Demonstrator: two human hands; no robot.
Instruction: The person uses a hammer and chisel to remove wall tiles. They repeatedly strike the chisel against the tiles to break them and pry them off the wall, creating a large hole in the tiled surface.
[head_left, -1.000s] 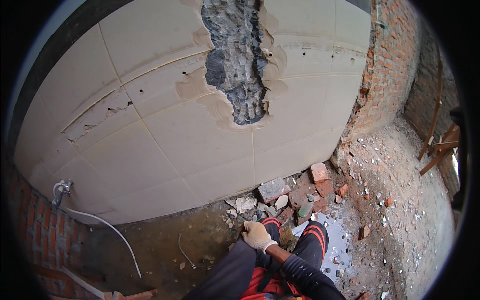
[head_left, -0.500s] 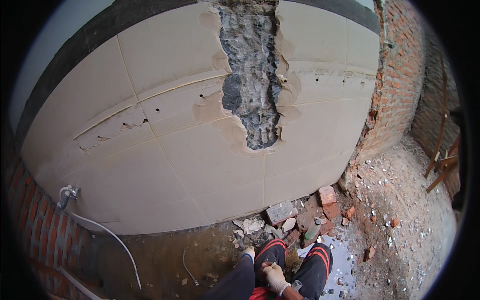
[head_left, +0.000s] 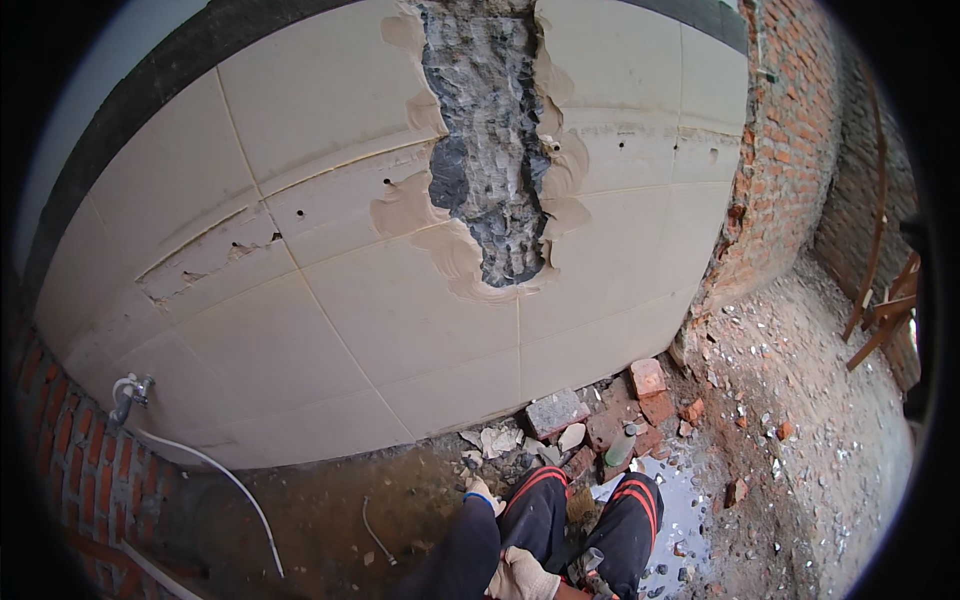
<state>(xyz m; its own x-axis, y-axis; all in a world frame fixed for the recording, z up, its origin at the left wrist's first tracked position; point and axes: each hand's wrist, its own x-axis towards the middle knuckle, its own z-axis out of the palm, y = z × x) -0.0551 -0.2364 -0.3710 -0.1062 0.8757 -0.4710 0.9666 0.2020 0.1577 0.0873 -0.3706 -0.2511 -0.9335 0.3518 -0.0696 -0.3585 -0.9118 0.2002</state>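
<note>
My left hand point(head_left: 483, 493), in a pale work glove with a blue cuff, is low beside my left knee, near the rubble at the wall's foot. Its fingers are too small and turned away to read. My right hand point(head_left: 524, 577), in a similar glove, lies against my lap close to my left forearm. Its fingers look curled in, and whatever they hold is hidden. A greyish, rounded object point(head_left: 591, 560) shows beside my right wrist, its kind unclear. Both my knees point(head_left: 636, 510) are bent, in dark trousers with red stripes.
Ahead stands a beige tiled wall point(head_left: 420, 320) with a rough chiselled channel point(head_left: 495, 150). Bricks point(head_left: 648, 377), a grey block point(head_left: 557, 412) and a green bottle point(head_left: 620, 446) lie at its base. A tap point(head_left: 138, 390) with a white hose point(head_left: 215, 462) is left; a debris heap point(head_left: 790, 430) rises right.
My right hand has moved down and left, toward my left forearm. The left hand has shifted slightly left and up. The whole view has tilted a little.
</note>
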